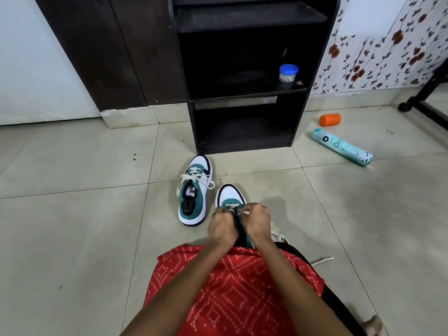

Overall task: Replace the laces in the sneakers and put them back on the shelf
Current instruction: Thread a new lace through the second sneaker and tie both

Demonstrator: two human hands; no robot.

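On the floor (72,226) before the shelf (242,143), we bent over the near sneaker (230,194). Our left hand (223,229) and right hand (258,223) had their fingers clamped on its lace (231,206). The other sneaker (195,190) stood just beside it, to the left, loosely laced.

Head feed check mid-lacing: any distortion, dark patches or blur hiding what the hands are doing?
Head view: wide-angle distortion bows the shelf sides and tile lines; shelf interior nearly black, jar visible; soft shadow right of the near sneaker; left hand and right hand pinch the lace and hide most of it; little blur.
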